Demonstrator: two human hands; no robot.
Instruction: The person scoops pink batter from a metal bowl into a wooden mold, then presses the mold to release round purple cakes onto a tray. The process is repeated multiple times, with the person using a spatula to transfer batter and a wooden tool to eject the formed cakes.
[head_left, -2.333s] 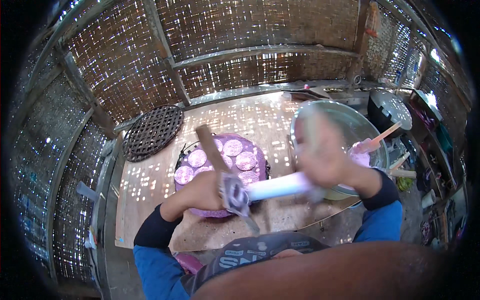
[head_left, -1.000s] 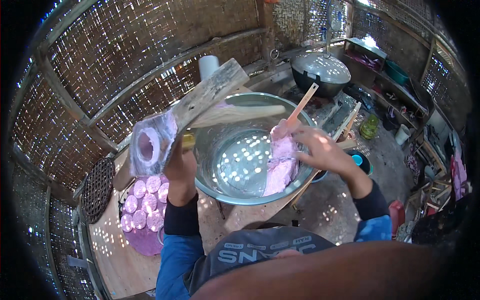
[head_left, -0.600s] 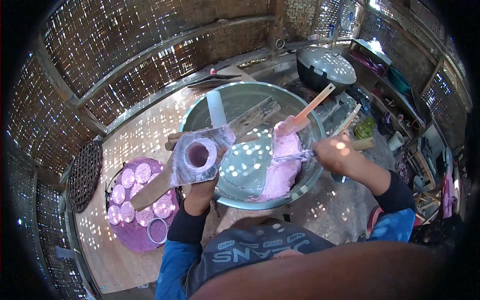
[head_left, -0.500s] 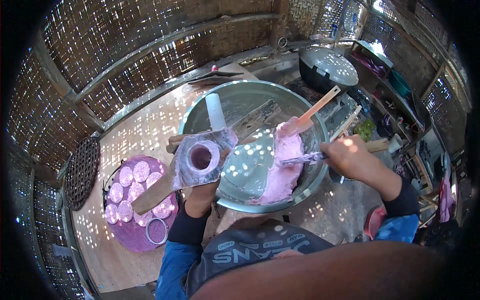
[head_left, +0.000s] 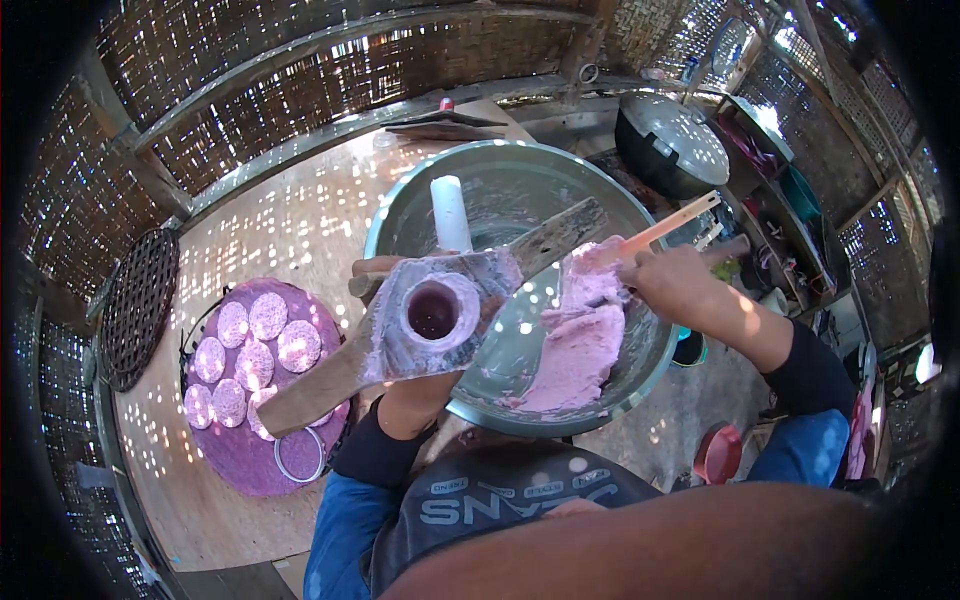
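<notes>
My left hand (head_left: 422, 392) grips a wooden press (head_left: 330, 385) from below, and most of its fingers are hidden. The press has long wooden arms and a round tube opening (head_left: 436, 308) facing up, its plate smeared with pink dough. In my right hand (head_left: 682, 285) is a wooden-handled tool (head_left: 733, 251), its blade buried in pink dough (head_left: 577, 352). The dough clings to the right inside of a large green-grey basin (head_left: 390, 205). A peach spatula (head_left: 672, 224) rests in the dough beside my right hand. Beyond the press rises a white cylinder (head_left: 451, 212).
On the table at left, a purple round mat (head_left: 237, 465) bears several pink speckled discs (head_left: 255, 366) and a white ring (head_left: 299, 456). Farther left is a dark woven tray (head_left: 140, 310). A lidded pot (head_left: 672, 147) stands back right. A red bowl (head_left: 718, 454) is at lower right.
My right hand has pushed the tool's blade from above the dough down into it, near the spatula. The press in my left hand has shifted slightly right in view.
</notes>
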